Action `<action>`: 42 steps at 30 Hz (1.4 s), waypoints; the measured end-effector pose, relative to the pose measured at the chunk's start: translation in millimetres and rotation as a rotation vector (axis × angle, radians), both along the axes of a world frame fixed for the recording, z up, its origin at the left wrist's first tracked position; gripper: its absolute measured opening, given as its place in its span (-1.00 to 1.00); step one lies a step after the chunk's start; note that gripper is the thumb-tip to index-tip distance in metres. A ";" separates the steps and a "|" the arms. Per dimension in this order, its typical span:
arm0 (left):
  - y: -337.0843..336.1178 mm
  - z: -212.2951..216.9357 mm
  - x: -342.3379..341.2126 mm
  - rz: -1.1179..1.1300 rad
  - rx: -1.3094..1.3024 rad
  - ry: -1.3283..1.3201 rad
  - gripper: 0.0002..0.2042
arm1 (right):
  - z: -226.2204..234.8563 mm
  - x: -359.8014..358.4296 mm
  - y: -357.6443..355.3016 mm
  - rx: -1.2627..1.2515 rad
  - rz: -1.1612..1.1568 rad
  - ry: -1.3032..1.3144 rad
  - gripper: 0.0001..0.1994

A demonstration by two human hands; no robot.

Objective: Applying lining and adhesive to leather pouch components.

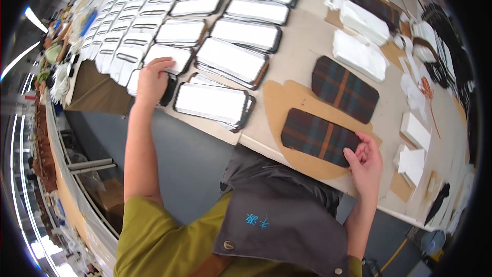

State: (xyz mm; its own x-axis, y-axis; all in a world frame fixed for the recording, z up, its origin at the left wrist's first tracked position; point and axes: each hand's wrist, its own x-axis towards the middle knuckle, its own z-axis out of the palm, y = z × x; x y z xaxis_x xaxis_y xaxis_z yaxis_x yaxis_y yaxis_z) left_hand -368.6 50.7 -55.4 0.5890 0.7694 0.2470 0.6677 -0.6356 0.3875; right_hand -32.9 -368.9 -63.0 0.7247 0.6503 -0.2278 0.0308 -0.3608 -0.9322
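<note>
Plaid panel [319,137] lies under right hand [365,161] fingertips, not gripped.

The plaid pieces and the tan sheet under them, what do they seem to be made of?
The two plaid pieces look like woven fabric, matte, with dark checks and an orange stripe. The tan sheet looks like stiff cardboard or kraft paper: flat, dull brown, cleanly cut edge. Neither is certain from here.

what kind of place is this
Probably a factory workbench for cut fabric or leather-goods parts. Rows of white black-edged panels cover the table, the left hand rests on one stack, and the right hand touches a plaid fabric piece on a cardboard template.
</note>
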 end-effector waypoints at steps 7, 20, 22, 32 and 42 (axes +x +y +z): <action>-66.5 41.4 68.9 -0.244 0.100 -0.105 -0.68 | 1.0 8.3 -4.8 0.025 0.048 -0.098 -0.57; -255.5 19.7 190.2 -0.933 -0.193 -0.001 -0.56 | 85.2 153.7 -218.4 -0.332 -0.594 -0.720 -0.68; -256.2 14.0 187.5 -0.894 -0.185 -0.036 -0.58 | 85.9 158.3 -220.0 -0.482 -0.303 -0.762 -0.61; -274.8 55.5 231.1 -0.931 -0.278 -0.044 -0.65 | 68.6 170.1 -138.0 -0.516 0.453 -0.730 -0.26; -349.4 35.1 391.0 -1.066 -0.368 0.002 -0.38 | 73.6 167.9 -127.8 -0.585 0.501 -0.667 -0.27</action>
